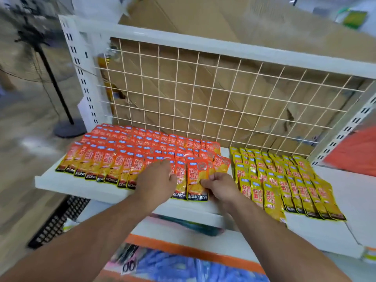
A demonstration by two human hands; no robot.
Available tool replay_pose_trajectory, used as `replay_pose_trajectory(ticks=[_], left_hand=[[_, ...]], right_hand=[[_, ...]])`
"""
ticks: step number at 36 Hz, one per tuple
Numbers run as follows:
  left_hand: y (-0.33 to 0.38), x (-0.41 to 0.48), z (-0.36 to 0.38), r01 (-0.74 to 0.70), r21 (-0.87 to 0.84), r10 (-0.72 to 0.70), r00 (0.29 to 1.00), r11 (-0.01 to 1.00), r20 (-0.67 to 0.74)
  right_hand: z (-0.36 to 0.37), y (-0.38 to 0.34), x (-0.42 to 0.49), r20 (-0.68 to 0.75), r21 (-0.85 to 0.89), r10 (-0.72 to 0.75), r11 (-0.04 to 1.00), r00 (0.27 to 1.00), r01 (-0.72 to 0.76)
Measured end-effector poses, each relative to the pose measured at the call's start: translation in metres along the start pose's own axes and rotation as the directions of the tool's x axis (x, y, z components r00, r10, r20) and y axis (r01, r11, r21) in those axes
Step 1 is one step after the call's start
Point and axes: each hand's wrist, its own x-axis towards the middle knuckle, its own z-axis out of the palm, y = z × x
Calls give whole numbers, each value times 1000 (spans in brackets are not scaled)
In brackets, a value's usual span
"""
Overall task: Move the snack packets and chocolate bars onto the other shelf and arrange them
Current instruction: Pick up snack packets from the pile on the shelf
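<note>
A: Orange packet [197, 179] orientation?
B: Long axis was laid front-to-back at the front edge of the shelf [61, 185], black band nearest.
A: Fingers?
B: Its right edge was pinched by the right hand [222, 189]; the left hand [156, 180] was rested, fingers uncurled, on the adjacent orange row [105, 163].

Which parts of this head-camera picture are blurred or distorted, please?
Head view: motion blur smears the edges, worst at the fan and the cardboard; the wide lens splays the shelf frame uprights; the central orange packet is sharp, lettering readable.
</note>
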Motion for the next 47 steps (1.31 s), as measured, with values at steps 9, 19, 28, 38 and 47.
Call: replay_pose_trajectory(ticks=[9,19,28,38,47], left_hand=[[-2,-3,-7,-196,85,197,980,977,-2],[-2,-5,-12,-192,144,174,976,971,129],[0,-10,-14,-179,154,154,975,972,159],[12,-13,-11,-231,147,203,962,962,183],[59,-17,15,-354,91,321,912,931,256]], right_hand=[[15,-3,10,-133,-280,-14,960,991,-25],[23,-5,6,-207,-531,-60,845,976,-61],[27,-5,5,-200,-672,-113,739,973,-53],[19,-3,-7,-200,-742,-273,670,941,36],[-27,20,-45,-100,-909,-366,412,925,65]])
